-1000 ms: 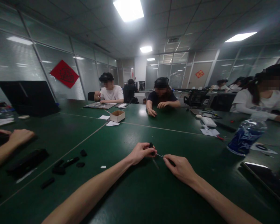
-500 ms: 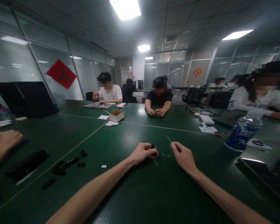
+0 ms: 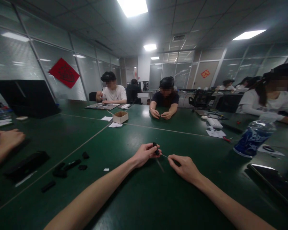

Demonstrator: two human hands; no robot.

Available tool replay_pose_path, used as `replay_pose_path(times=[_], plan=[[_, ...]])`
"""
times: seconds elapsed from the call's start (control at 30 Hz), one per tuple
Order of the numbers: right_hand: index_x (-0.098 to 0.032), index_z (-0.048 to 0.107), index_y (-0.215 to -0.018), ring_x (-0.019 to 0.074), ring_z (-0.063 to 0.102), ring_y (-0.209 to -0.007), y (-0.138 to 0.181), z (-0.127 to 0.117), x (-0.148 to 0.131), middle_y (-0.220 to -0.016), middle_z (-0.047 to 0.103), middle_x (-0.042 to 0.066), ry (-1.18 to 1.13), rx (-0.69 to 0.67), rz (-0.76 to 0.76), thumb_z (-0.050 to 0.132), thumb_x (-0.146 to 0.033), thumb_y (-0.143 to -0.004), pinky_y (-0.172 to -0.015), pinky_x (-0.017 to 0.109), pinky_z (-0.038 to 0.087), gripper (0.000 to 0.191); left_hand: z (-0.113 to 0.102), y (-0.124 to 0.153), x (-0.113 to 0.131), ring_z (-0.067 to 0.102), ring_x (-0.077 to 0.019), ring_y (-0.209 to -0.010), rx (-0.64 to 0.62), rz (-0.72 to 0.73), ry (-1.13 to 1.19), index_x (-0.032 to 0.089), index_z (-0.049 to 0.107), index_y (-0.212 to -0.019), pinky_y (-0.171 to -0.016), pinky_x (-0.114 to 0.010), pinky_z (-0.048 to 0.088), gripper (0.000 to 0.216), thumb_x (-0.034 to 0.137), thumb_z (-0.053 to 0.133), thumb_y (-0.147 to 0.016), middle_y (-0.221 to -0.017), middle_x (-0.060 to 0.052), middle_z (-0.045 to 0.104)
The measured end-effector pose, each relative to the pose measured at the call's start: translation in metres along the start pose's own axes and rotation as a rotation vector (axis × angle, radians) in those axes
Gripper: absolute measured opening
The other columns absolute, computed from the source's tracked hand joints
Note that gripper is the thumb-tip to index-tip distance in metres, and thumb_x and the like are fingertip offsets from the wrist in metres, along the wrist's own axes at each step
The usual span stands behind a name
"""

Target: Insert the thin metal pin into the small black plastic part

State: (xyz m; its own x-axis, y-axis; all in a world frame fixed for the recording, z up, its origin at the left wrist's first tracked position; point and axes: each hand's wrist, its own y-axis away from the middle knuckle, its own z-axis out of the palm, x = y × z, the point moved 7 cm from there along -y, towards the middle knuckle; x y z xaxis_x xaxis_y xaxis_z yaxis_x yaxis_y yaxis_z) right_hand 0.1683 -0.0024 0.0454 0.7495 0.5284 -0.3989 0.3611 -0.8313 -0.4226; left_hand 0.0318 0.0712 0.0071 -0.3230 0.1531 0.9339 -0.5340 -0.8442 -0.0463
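Over the green table, my left hand [image 3: 145, 154] is closed on a small black part [image 3: 156, 148], held upright between thumb and fingers. To its right, my right hand [image 3: 182, 164] pinches a thin metal rod [image 3: 164, 156], perhaps tweezers or a needle; its exact kind is too small to tell. The rod points left, its tip at or very near the black part; whether it touches I cannot tell. Beneath the left hand a thin pale strip [image 3: 160, 166] shows on the tabletop. A small white scrap [image 3: 106, 169] lies left of my left forearm.
Several black plastic pieces [image 3: 72, 164] and a long black case [image 3: 27, 163] lie at left. A small open box [image 3: 120, 117] stands ahead. At right are a water bottle [image 3: 254, 135] and a phone [image 3: 273, 179]. A co-worker's hand [image 3: 11, 140] reaches in at left; other people sit around.
My right hand has moved left and turned the rod from pointing up to pointing at the black part. My left hand has tilted, showing more of that part. The view has shifted slightly.
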Motion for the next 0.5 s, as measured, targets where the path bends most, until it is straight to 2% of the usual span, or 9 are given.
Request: replay_pose_path(times=[0.5], plan=[[-0.021,0.067,-0.089,0.0153,0.064,-0.064,-0.0005,0.0012,0.0018,-0.077,0.07,0.002,0.078,0.041,-0.001,0.038,-0.03,-0.089,-0.061,0.024,0.046,0.03,0.001,0.0008,0.0041,0.062,-0.0157,-0.079,0.017,0.029,-0.035,0.013,0.063,-0.102,-0.08,-0.033,0.045,0.042,0.036,0.074,-0.069,-0.089,-0.009,0.066]])
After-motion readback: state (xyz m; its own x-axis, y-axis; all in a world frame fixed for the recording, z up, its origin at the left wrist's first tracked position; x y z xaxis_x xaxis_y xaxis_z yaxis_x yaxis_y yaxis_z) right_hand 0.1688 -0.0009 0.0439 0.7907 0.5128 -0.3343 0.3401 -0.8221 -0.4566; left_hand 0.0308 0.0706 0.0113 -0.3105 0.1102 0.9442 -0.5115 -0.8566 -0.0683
